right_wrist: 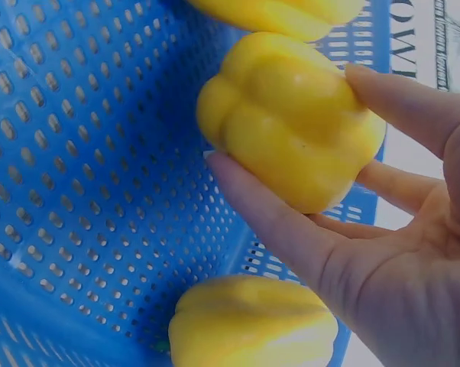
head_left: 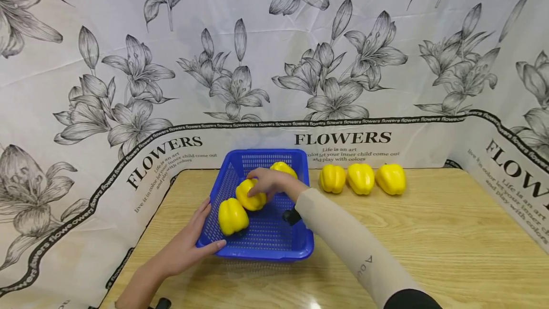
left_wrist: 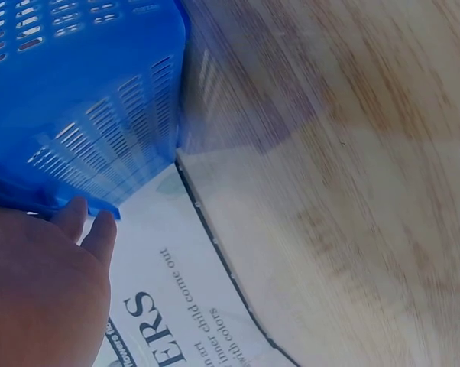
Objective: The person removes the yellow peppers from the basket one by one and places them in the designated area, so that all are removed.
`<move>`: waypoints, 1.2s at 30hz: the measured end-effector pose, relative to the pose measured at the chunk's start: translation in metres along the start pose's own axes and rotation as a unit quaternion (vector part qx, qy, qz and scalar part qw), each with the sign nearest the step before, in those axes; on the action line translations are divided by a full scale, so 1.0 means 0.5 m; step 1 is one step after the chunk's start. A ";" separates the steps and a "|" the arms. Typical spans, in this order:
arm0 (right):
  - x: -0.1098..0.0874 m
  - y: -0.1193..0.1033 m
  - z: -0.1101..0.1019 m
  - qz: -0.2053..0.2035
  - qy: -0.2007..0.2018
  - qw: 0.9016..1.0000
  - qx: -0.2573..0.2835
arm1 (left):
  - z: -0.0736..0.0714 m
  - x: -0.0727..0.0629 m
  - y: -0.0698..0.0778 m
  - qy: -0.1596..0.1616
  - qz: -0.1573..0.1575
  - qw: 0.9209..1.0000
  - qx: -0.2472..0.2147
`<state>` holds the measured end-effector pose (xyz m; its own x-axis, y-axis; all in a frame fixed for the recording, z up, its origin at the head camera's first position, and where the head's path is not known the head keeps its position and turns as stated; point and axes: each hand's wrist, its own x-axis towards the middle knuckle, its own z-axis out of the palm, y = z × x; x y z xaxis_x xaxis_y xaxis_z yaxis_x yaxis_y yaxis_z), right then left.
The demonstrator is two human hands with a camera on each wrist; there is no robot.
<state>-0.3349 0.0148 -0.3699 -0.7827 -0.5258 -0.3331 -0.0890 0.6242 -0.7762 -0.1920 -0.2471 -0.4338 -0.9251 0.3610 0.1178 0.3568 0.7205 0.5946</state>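
A blue plastic basket (head_left: 274,253) with slotted walls stands on the table. My left hand (head_left: 187,246) holds its front left corner, thumb along the front rim and fingers against the left side; in the left wrist view two fingertips (left_wrist: 100,237) touch the rim edge. Inside the basket, my right hand (head_left: 269,182) grips a yellow bell pepper (head_left: 249,198), which the right wrist view shows between thumb and fingers. A second yellow bell pepper (head_left: 233,217) lies nearer the front left. Partly behind the right hand, a third yellow pepper (head_left: 283,169) is at the back right.
Right of the basket, three more yellow bell peppers (head_left: 360,179) stand in a row along the table's back edge. A white flower-printed cloth (head_left: 257,85) hangs behind and at both sides of the wooden table (head_left: 429,232).
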 end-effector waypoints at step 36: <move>-0.153 0.041 -0.087 -0.107 0.042 0.977 0.181 | 0.002 -0.002 0.001 0.004 0.004 1.000 -0.006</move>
<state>-0.3038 0.0929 -0.3369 -0.8194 -0.5627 -0.1094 -0.0443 0.2525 -0.9666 -0.1906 -0.2463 -0.4346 -0.9236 0.3610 0.1293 0.3622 0.7106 0.6032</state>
